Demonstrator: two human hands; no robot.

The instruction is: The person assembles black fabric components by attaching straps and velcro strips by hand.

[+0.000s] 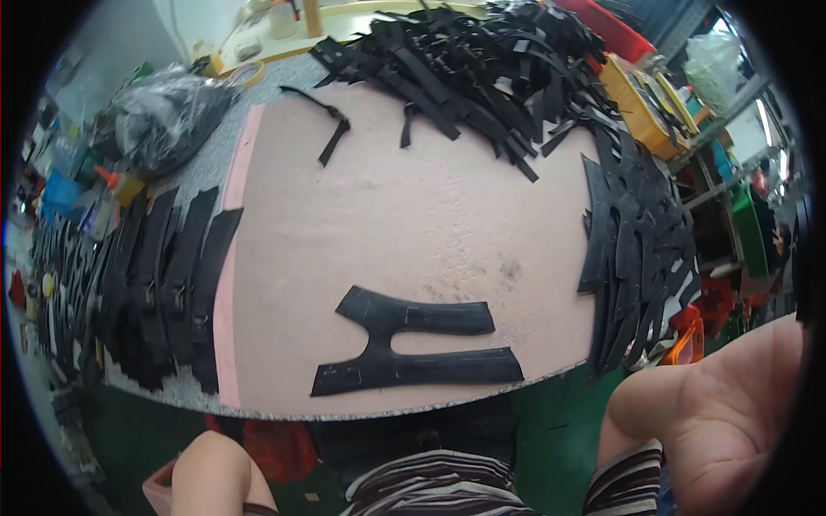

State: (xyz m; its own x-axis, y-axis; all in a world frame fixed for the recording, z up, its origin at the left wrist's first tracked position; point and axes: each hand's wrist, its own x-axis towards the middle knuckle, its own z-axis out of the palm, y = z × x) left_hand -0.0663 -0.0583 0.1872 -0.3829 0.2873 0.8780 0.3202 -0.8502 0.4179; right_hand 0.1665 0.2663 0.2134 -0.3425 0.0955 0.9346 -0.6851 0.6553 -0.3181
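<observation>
A black flat cut piece (413, 342), shaped like a forked H, lies on the pink work mat (404, 215) near its front edge. My right hand (731, 413) is at the lower right, below the table edge, palm up, fingers apart and empty. At the bottom left only a bare patch of my left hand or arm (215, 477) shows, under the table edge; its fingers are hidden. Neither hand touches the black piece.
A heap of black straps (482, 60) covers the far end of the mat. A stack of black cut pieces (641, 241) lies at the right edge, rows of black strips (163, 275) at the left. A black plastic bag (163, 116) sits far left, yellow bins (641, 103) far right.
</observation>
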